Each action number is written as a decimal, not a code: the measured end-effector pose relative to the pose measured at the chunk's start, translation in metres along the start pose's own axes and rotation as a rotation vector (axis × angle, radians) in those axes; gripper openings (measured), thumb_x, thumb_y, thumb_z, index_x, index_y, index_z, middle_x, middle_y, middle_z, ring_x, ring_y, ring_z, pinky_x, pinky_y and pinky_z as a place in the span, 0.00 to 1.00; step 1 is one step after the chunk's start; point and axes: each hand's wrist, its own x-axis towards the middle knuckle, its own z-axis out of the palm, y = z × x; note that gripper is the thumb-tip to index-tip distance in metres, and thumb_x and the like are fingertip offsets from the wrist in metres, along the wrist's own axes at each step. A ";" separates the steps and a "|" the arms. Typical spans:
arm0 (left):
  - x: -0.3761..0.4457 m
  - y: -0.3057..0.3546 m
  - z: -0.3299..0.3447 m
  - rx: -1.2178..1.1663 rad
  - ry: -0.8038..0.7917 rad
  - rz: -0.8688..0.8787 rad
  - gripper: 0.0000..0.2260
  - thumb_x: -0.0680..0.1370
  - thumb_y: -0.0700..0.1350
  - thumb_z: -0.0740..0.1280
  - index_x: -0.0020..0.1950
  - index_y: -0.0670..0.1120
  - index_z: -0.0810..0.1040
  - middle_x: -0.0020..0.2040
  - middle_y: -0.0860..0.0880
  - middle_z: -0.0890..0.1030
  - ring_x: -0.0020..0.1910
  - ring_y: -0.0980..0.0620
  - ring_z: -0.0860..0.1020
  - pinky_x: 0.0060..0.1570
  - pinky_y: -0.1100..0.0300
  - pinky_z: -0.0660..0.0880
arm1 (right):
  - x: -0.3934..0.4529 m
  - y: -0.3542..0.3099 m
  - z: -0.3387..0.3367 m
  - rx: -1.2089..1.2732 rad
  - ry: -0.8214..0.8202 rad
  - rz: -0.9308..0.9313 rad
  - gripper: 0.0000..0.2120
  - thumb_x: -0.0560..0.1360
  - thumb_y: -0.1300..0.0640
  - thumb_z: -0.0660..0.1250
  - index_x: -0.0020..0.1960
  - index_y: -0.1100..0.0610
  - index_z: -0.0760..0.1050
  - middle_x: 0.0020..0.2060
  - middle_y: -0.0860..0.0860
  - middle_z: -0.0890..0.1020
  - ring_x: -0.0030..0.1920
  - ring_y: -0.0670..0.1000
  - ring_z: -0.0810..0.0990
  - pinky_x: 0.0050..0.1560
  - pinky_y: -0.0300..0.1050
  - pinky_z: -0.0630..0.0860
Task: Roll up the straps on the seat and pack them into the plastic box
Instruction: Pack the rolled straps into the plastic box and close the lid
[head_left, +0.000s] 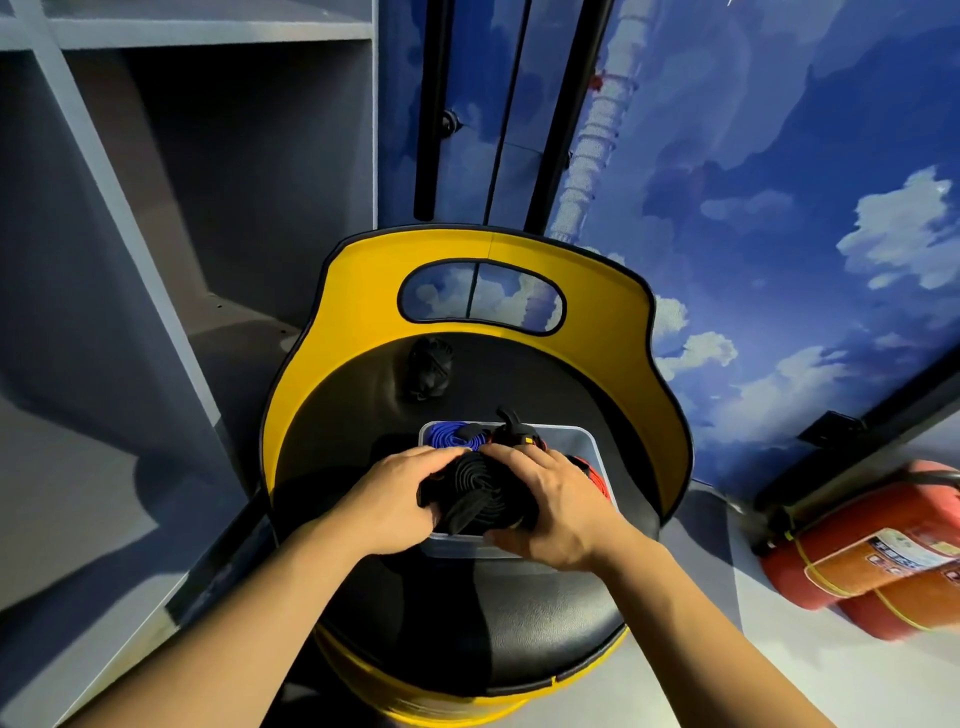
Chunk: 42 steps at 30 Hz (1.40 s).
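Observation:
A clear plastic box stands on the round black seat of a yellow-backed chair. Both hands hold a rolled black strap over the near half of the box. My left hand grips the roll's left side, and my right hand curls round its right side. Inside the box lie a rolled blue strap at the far left and a red strap along the right wall. A black buckle pokes up at the box's far edge. Another black strap bundle lies on the seat near the backrest.
The yellow backrest curves round the far side of the seat. Grey shelving stands at the left. A red fire extinguisher lies on the floor at the right, under a sky-painted wall.

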 end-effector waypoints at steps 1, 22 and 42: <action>-0.001 0.000 -0.001 -0.011 -0.013 -0.012 0.32 0.73 0.41 0.73 0.75 0.57 0.69 0.67 0.60 0.75 0.66 0.62 0.72 0.63 0.69 0.68 | 0.000 0.003 -0.001 -0.004 -0.009 0.003 0.43 0.65 0.34 0.71 0.76 0.43 0.61 0.65 0.44 0.76 0.64 0.50 0.75 0.65 0.48 0.71; -0.003 0.002 0.002 0.109 -0.027 -0.009 0.38 0.67 0.58 0.78 0.73 0.62 0.65 0.62 0.63 0.72 0.63 0.60 0.71 0.63 0.61 0.70 | 0.004 -0.004 0.002 -0.085 -0.054 0.094 0.37 0.64 0.27 0.67 0.68 0.42 0.66 0.56 0.45 0.81 0.55 0.52 0.74 0.56 0.53 0.72; -0.004 0.002 0.014 0.131 0.087 0.042 0.38 0.64 0.66 0.77 0.70 0.57 0.68 0.61 0.61 0.74 0.62 0.56 0.72 0.65 0.55 0.72 | -0.005 0.021 -0.002 -0.233 -0.009 0.034 0.12 0.69 0.50 0.69 0.51 0.51 0.82 0.44 0.49 0.83 0.43 0.57 0.77 0.45 0.49 0.74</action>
